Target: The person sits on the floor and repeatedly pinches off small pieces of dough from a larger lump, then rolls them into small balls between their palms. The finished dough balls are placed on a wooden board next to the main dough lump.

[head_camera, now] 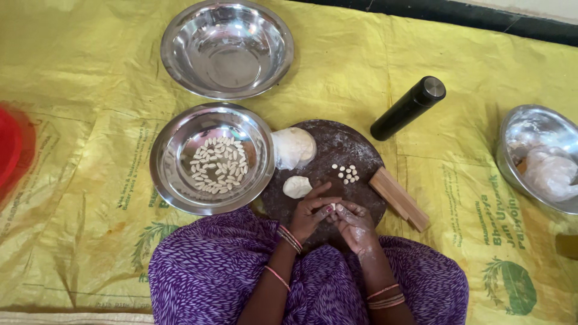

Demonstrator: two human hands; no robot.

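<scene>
Between the two hands, pressed at the fingertips, sits a tiny bit of dough [332, 206]: the left hand [310, 213] and the right hand [355, 225] both pinch it, fingers curled close and dusted with flour. Just beyond the hands lies a round dark wooden board [337, 150], its surface floured and matt; on it rest a small dough lump [297, 186] near the left hand, a larger smooth dough ball [293, 147] farther out, and a cluster of little dough pellets [345, 173] ahead of the right hand. Left of the left hand stands a shiny steel bowl [162, 162] holding many small oblong dough pieces [218, 164]; a second steel bowl [180, 48] lies farther off, bare inside. Beside the right hand are wooden sticks [400, 198], and beyond them a black cylindrical bottle [408, 108] lies on its side. A yellow woven sheet [90, 180] covers the floor. Judging from this, the soft piece could stick to the floury fingers or be squashed out of shape if pinched too hard, and the pellets, lying close together, might cling to one another.
</scene>
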